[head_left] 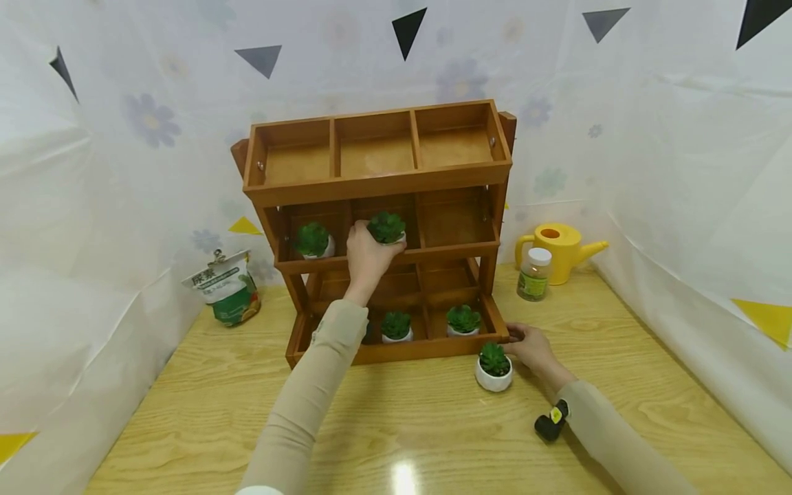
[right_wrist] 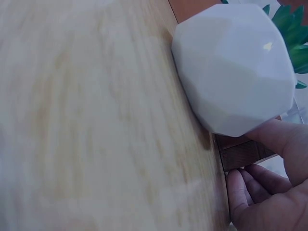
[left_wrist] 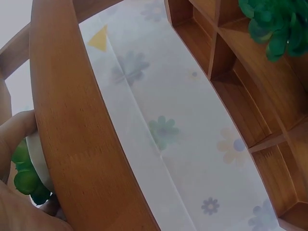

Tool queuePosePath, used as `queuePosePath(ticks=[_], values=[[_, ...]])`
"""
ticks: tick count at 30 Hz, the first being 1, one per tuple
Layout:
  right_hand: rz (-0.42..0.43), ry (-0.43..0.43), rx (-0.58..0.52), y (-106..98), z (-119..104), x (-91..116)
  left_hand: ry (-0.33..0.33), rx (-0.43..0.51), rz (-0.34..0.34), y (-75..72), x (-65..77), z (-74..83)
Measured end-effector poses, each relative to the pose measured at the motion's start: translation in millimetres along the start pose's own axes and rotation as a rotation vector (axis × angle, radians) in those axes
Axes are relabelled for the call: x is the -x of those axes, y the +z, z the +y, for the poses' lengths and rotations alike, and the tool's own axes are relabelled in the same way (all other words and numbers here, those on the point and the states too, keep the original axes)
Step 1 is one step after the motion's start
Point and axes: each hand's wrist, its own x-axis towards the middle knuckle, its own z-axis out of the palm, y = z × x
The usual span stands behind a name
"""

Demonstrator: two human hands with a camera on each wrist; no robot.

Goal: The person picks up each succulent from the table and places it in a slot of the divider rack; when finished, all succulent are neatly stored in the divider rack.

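Note:
My left hand (head_left: 369, 256) grips a small white pot with a green succulent (head_left: 387, 227) at the middle compartment of the wooden shelf rack's (head_left: 377, 182) second tier. In the left wrist view, thumb and fingers lie around this pot (left_wrist: 39, 154), partly hidden by a shelf board. Low on the right, my right hand (head_left: 531, 346) holds the front corner of the bottom tier between thumb and fingers. Beside that hand, another potted succulent (head_left: 493, 368) stands upright on the table; its faceted white pot (right_wrist: 233, 72) fills much of the right wrist view.
One potted succulent (head_left: 315, 240) sits in the second tier's left compartment. On the bottom tier are a middle plant (head_left: 397, 326) and a right plant (head_left: 463, 321). A clipped bag (head_left: 227, 289) stands left; a jar (head_left: 534, 275) and yellow watering can (head_left: 562, 253) stand right.

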Motion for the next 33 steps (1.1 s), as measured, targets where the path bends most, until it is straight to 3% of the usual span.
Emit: queuePosePath(ticks=[33], values=[[-0.016,0.025,-0.009,-0.9,0.2,-1.4,-0.008,-0.113,-0.02,2.0,-4.0,2.5]])
